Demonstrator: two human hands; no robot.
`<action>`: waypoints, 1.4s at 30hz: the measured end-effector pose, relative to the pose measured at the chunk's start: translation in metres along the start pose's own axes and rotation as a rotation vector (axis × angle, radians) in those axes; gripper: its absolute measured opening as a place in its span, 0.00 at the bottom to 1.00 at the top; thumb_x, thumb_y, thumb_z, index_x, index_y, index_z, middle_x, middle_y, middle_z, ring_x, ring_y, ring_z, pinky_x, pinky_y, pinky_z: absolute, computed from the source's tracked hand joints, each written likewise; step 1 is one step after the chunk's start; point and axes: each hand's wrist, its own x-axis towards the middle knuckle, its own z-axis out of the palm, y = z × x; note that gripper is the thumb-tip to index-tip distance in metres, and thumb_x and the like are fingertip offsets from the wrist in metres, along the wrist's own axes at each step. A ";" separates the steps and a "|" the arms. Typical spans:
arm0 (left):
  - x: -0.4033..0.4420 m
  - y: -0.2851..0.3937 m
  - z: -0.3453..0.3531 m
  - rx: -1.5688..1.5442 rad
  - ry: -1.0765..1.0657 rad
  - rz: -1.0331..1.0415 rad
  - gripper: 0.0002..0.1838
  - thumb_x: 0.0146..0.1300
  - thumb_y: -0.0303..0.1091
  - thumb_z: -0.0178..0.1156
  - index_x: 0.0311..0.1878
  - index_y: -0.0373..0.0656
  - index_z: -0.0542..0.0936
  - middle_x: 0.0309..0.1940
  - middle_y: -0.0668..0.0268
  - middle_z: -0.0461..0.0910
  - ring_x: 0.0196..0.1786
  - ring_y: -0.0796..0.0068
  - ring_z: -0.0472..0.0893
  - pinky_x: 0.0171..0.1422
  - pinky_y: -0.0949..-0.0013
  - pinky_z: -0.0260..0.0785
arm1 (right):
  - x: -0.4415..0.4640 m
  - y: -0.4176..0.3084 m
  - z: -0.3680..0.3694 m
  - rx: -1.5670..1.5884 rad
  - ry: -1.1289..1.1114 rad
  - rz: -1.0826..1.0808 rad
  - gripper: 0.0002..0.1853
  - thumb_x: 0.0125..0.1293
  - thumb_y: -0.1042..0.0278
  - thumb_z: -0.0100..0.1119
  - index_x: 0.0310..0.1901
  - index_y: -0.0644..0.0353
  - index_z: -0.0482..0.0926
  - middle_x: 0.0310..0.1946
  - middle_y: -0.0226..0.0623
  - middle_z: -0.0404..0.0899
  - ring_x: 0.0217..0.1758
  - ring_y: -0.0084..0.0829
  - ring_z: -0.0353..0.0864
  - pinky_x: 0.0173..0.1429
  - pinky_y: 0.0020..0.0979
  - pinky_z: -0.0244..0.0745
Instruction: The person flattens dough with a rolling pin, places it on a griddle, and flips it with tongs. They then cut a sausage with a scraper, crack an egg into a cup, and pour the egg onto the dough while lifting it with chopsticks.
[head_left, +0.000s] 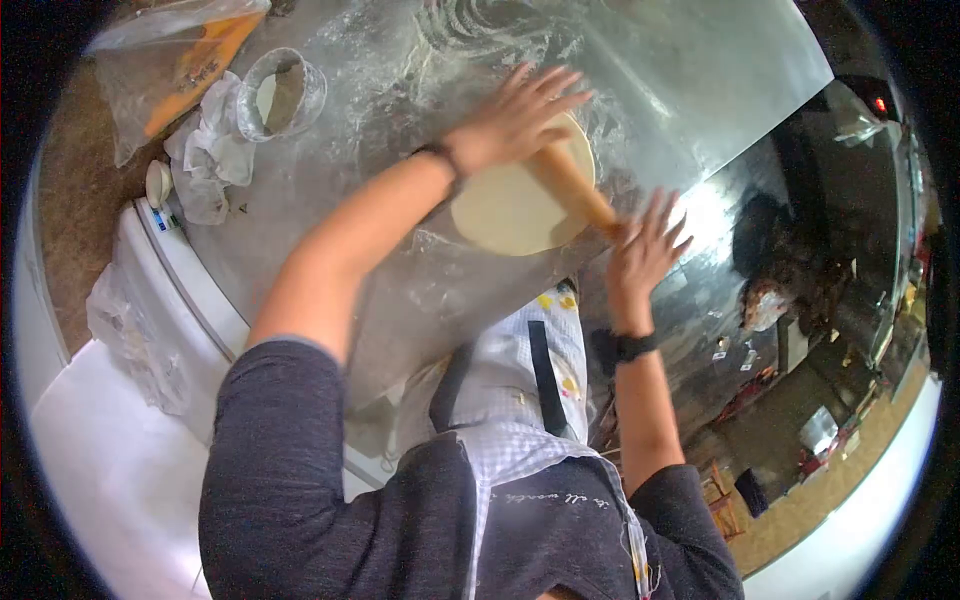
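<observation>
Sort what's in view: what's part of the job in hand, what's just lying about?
In use:
- rolling pin, under left hand and right hand
- round dough sheet
- floured table

Apparently lying about:
- plastic bag with orange patch
- crumpled white bag
- tub; contents unclear, so possibly job-related

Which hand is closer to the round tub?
Left. The left hand is to the right of the tub; the right hand is farther right and lower in the picture.
</observation>
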 end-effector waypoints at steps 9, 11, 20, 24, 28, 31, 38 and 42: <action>-0.052 0.012 -0.012 -0.086 -0.054 -0.079 0.29 0.68 0.53 0.37 0.69 0.50 0.57 0.69 0.62 0.56 0.72 0.64 0.52 0.75 0.52 0.38 | -0.035 -0.011 -0.016 0.267 -0.240 -0.146 0.28 0.66 0.61 0.44 0.68 0.50 0.56 0.69 0.41 0.53 0.73 0.48 0.48 0.73 0.51 0.35; -0.125 0.028 -0.048 -0.174 -0.161 -0.107 0.29 0.68 0.51 0.37 0.69 0.48 0.57 0.69 0.62 0.56 0.72 0.63 0.53 0.75 0.52 0.39 | -0.083 -0.033 -0.051 0.370 -0.396 -0.252 0.33 0.60 0.65 0.47 0.69 0.53 0.55 0.69 0.40 0.54 0.73 0.44 0.48 0.74 0.51 0.33; -0.101 0.027 -0.052 -0.021 -0.120 -0.322 0.27 0.68 0.45 0.42 0.68 0.47 0.59 0.68 0.63 0.58 0.71 0.64 0.54 0.75 0.52 0.38 | -0.021 -0.046 -0.041 0.240 -0.314 -0.295 0.30 0.65 0.62 0.44 0.68 0.56 0.55 0.70 0.40 0.52 0.74 0.44 0.44 0.74 0.50 0.29; -0.187 0.054 -0.048 -0.178 -0.205 -0.239 0.24 0.64 0.30 0.47 0.65 0.51 0.66 0.65 0.66 0.64 0.67 0.66 0.63 0.70 0.57 0.53 | -0.054 -0.016 -0.042 0.306 -0.540 -0.496 0.31 0.59 0.70 0.46 0.67 0.47 0.60 0.57 0.36 0.69 0.61 0.38 0.65 0.66 0.47 0.52; -0.210 0.107 -0.038 -0.272 -0.049 -0.550 0.26 0.62 0.26 0.47 0.65 0.52 0.65 0.64 0.64 0.64 0.66 0.62 0.63 0.69 0.55 0.53 | 0.020 0.003 -0.033 0.306 -0.421 -0.796 0.32 0.55 0.77 0.43 0.64 0.41 0.65 0.50 0.33 0.72 0.53 0.35 0.69 0.60 0.43 0.60; -0.142 0.147 -0.033 -0.131 -0.049 -1.003 0.28 0.64 0.34 0.48 0.68 0.52 0.59 0.67 0.59 0.58 0.69 0.57 0.58 0.70 0.49 0.47 | 0.121 -0.015 -0.023 0.148 -0.336 -1.088 0.30 0.58 0.70 0.48 0.65 0.41 0.64 0.56 0.33 0.70 0.60 0.37 0.67 0.68 0.46 0.53; -0.107 0.032 -0.030 0.286 0.348 -1.397 0.29 0.70 0.50 0.35 0.71 0.50 0.54 0.70 0.51 0.49 0.72 0.52 0.48 0.71 0.42 0.34 | 0.245 -0.170 0.033 0.338 0.013 -1.313 0.30 0.63 0.50 0.45 0.67 0.44 0.57 0.69 0.31 0.55 0.72 0.36 0.50 0.75 0.46 0.36; -0.105 0.038 -0.027 0.308 0.391 -1.481 0.29 0.70 0.51 0.33 0.71 0.50 0.53 0.70 0.51 0.49 0.72 0.52 0.47 0.71 0.42 0.34 | 0.248 -0.169 0.027 0.027 0.086 -1.430 0.28 0.67 0.46 0.39 0.67 0.45 0.58 0.68 0.32 0.57 0.73 0.34 0.50 0.75 0.45 0.37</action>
